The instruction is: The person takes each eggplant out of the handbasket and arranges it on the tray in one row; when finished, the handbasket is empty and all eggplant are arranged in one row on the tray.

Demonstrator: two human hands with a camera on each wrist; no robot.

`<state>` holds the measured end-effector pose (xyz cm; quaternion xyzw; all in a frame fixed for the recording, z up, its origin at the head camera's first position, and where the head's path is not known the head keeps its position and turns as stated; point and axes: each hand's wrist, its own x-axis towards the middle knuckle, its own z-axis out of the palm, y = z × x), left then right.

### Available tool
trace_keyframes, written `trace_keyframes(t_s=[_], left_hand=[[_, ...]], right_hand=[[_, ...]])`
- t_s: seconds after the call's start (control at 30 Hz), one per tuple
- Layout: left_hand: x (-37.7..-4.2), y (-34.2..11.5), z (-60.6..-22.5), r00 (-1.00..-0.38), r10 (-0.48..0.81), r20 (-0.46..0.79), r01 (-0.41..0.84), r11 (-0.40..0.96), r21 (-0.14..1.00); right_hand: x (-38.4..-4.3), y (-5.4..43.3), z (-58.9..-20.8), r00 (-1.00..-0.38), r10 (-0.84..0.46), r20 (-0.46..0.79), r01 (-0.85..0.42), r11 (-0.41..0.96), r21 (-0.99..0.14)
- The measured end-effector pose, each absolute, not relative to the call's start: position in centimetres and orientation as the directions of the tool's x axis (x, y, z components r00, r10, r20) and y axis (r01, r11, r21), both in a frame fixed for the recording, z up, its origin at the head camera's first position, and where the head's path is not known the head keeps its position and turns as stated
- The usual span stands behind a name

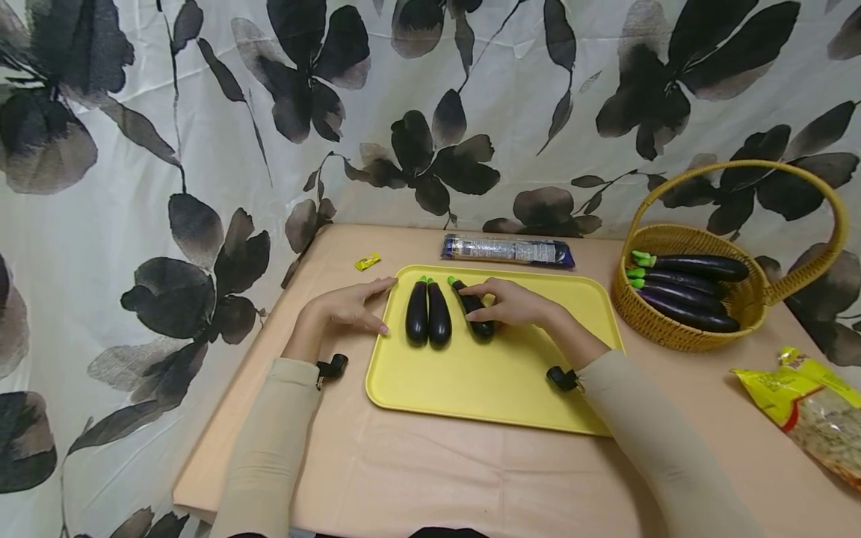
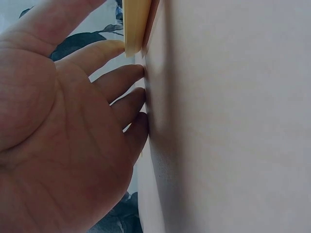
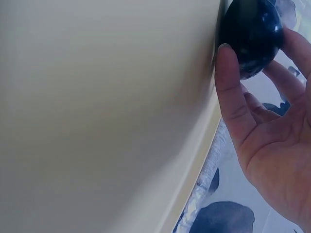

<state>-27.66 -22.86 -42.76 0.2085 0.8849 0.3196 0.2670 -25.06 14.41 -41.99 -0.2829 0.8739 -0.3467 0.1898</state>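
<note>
Two dark eggplants, one (image 1: 417,317) and its neighbour (image 1: 440,321), lie side by side on the yellow tray (image 1: 471,388), green stems pointing away. Just right of them is a third eggplant (image 1: 481,330), slightly tilted. My right hand (image 1: 514,302) grips this third one from its right side, and the right wrist view shows thumb and fingers around its rounded end (image 3: 250,36). At the tray's left edge rests my left hand (image 1: 343,308), thumb and index finger spread along the rim. Its other fingertips touch the table in the left wrist view, and the palm holds nothing.
A wicker basket (image 1: 662,332) with a tall handle holds several eggplants right of the tray. Behind the tray lies a long clear-and-blue packet (image 1: 507,251), and a small yellow wrapped piece (image 1: 367,261) is to its left. A yellow bag (image 1: 800,403) sits at the right.
</note>
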Motion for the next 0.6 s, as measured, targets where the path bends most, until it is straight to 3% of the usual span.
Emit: trace_keyframes(t_s=[0.6], left_hand=[[-27.5,-22.9,-42.7,-0.769,0.545,-0.335,0.2,0.702,0.684]], right_hand=[[-24.7,12.7,-42.5,-0.757,-0.646,-0.103,-0.41,0.591,-0.695]])
